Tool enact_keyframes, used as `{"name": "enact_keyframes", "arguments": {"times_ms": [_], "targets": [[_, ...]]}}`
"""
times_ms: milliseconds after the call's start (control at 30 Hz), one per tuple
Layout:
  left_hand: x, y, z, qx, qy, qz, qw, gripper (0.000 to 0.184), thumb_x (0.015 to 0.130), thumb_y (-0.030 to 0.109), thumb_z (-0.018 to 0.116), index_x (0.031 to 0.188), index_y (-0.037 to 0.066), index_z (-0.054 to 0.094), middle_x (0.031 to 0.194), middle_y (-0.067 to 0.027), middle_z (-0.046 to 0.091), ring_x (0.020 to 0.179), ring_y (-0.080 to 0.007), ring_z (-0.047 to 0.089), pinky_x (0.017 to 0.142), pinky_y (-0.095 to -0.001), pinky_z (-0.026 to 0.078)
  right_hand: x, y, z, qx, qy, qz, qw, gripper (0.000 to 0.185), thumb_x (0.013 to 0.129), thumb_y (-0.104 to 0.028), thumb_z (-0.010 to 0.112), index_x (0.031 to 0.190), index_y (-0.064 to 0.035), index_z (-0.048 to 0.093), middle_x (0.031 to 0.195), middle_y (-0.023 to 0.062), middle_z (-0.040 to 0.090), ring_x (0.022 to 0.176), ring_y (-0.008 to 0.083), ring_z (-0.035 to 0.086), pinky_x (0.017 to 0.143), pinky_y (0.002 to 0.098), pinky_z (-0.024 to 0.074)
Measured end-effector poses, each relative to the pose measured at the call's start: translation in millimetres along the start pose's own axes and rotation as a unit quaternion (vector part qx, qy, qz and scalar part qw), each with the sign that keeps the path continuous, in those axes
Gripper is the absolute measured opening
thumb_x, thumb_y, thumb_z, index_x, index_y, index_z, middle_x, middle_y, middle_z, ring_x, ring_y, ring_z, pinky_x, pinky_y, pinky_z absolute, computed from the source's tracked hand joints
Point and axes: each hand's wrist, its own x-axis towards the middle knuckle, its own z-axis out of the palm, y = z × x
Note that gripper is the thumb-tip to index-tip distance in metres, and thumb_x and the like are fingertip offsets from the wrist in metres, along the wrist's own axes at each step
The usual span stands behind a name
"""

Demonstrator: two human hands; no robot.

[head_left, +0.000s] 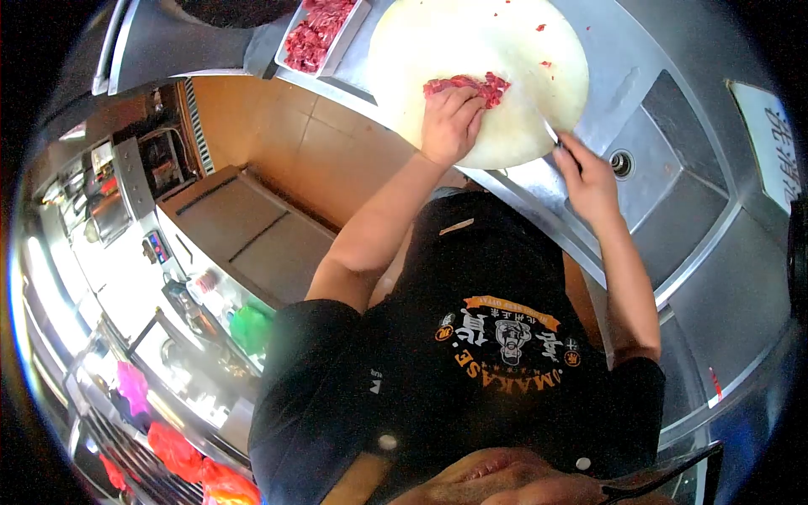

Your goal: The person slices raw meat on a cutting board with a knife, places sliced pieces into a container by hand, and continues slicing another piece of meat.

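Observation:
My left hand (451,126) presses down with curled, closed fingers on a strip of raw red meat (492,89) that lies on a round, pale chopping board (513,143). Part of the meat is hidden under the fingers. At the board's right edge, my right hand (587,175) is wrapped around the dark handle of a knife (551,133). Its blade points up and left over the board, apart from the meat, and only part of it shows clearly. A few small red scraps (545,64) are scattered on the board's far right side.
A white tray (343,42) of cut red meat stands left of the board on the metal counter (613,84). To the right is a metal sink with a drain (621,164). A low cabinet (248,227) and a bright glass-fronted area lie to the left.

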Motion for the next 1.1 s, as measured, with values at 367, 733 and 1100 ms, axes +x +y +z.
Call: {"name": "enact_keyframes", "arguments": {"times_ms": [367, 733, 1100], "targets": [[2.1, 4.2, -4.5, 0.032, -0.023, 0.003, 0.999, 0.036, 0.076, 0.006, 0.075, 0.111, 0.005, 0.071, 0.119, -0.0131, 0.067, 0.112, -0.0357, 0.059, 0.099, -0.0481, 0.045, -25.1, -13.3, -0.8, -0.133, -0.046, -0.052, 0.989, 0.033, 0.100, -0.027, 0.067, 0.131, -0.0172, 0.069, 0.110, 0.0149, 0.075, 0.092, 0.0348, 0.074, 0.078, 0.0424, 0.0579], [-0.5, -3.6, 1.0, 0.019, -0.035, 0.000, 0.999, 0.027, 0.080, 0.011, 0.076, 0.107, 0.008, 0.074, 0.114, -0.0078, 0.067, 0.109, -0.0303, 0.060, 0.092, -0.0445, 0.046, -25.5, -2.5, 4.9, -0.111, -0.023, -0.067, 0.991, 0.033, 0.100, -0.030, 0.067, 0.131, -0.0207, 0.069, 0.103, 0.0128, 0.076, 0.086, 0.0327, 0.074, 0.072, 0.0436, 0.0587], [3.6, 5.0, -7.3, -0.005, -0.019, 0.003, 1.000, 0.026, 0.081, 0.010, 0.076, 0.106, 0.010, 0.073, 0.116, -0.0072, 0.067, 0.108, -0.0293, 0.061, 0.093, -0.0442, 0.046, 112.5, -40.3, 52.0, 0.045, 0.009, -0.008, 0.999, 0.039, 0.104, -0.043, 0.057, 0.131, -0.0167, 0.070, 0.114, 0.0159, 0.074, 0.104, 0.0384, 0.071, 0.089, 0.0417, 0.0561]]}}
